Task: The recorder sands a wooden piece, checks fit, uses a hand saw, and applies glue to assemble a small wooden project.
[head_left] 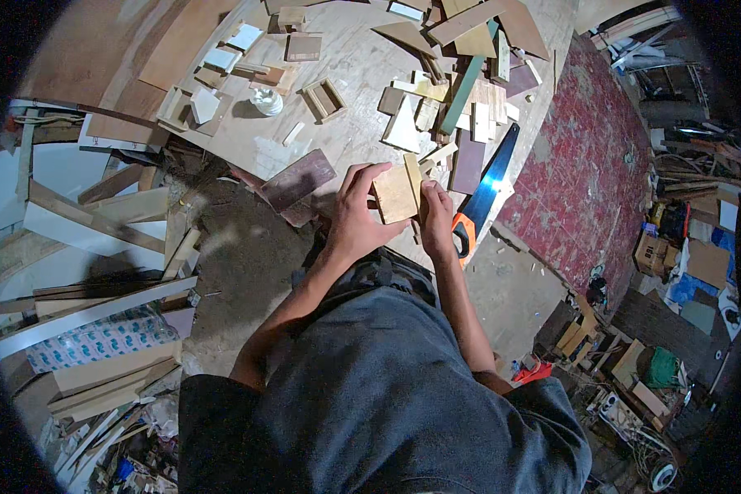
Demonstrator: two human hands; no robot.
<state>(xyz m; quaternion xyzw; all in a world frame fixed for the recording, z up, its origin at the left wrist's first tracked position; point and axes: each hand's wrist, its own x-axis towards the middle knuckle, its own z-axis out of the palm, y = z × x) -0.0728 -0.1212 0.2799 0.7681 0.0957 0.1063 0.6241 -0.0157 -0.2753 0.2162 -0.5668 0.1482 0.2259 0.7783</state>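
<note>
My left hand (358, 218) is closed on a square pale wooden block (393, 195), fingers over its top and thumb along its lower edge. At the block's right side, my right hand (436, 218) grips a narrow wooden strip (413, 179) that lies against it. Both pieces are at the worktable's near edge. Just right of my right hand is a handsaw (491, 173) with a dark-blue blade and an orange-and-black handle. A dark purplish board (298, 188) lies to the left of my left hand.
The worktable (346, 62) carries many offcuts, a long green board (461, 95), a small open wooden box (324, 100) and a white container (266, 101). Stacked boards (95, 214) stand left of the concrete floor (247, 239); a worn red floor area (576, 173) and piled clutter are at right.
</note>
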